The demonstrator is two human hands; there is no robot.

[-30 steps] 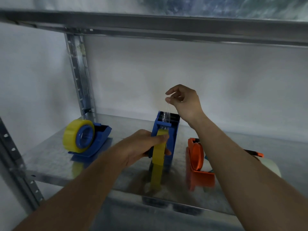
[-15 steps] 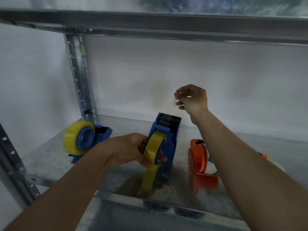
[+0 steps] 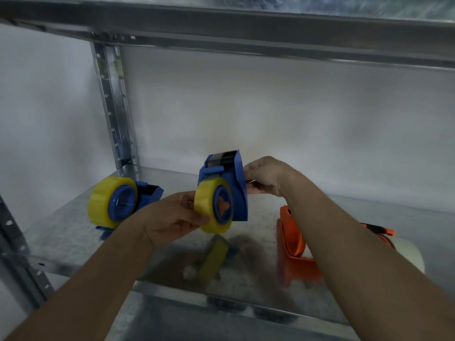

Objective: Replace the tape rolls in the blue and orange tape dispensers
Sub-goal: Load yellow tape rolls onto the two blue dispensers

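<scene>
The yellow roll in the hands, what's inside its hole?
A blue hub fills the yellow roll, with an orange star-shaped piece at its centre. The roll's far side is hidden.

Soft, dim, even light is filling the view, with no hard glare. The metal shelf [image 3: 73,232] is throwing back dull, smeared reflections and dark shadow patches under the hands. Motion blur is softening the orange dispenser [image 3: 293,247] and forearms. Wide-angle distortion is bending the upper beam [image 3: 221,25] and the edges.
</scene>
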